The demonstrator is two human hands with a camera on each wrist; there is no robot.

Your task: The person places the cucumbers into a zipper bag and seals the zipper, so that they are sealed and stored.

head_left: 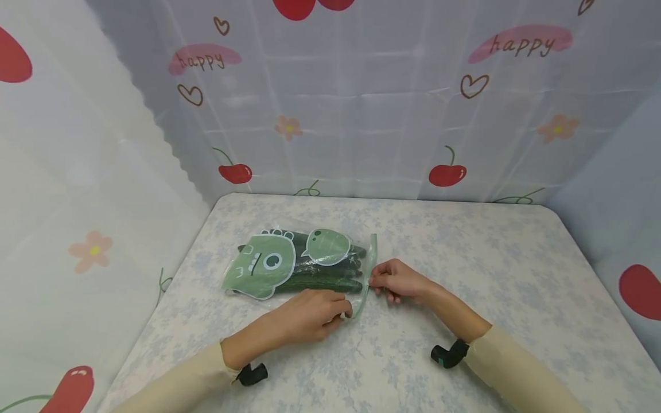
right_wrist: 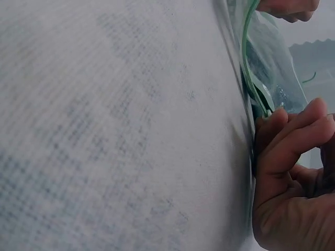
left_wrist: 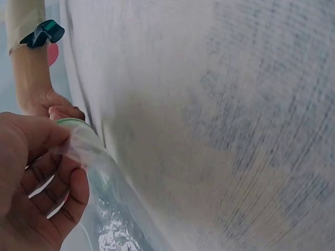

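A clear zip bag (head_left: 286,267) with a green cartoon monster print lies flat on the table, its green-edged opening toward the right. Several dark green cucumbers (head_left: 320,282) lie side by side inside it. At the near corner of that opening, my left hand (head_left: 315,314) pinches the bag's edge between thumb and index finger; the left wrist view shows the clear film (left_wrist: 84,141) at those fingertips. My right hand (head_left: 400,280) pinches the green zip strip (head_left: 370,258) around its middle. In the right wrist view the strip (right_wrist: 245,47) runs up from the right fingertips toward the left hand.
The table (head_left: 465,246) has a pale cloth with a faint blue floral pattern. White curtains (head_left: 341,115) with cherries, hearts and "happy" lettering stand behind it and at the sides. Black wrist cameras (head_left: 449,354) hang under both forearms, close over the table.
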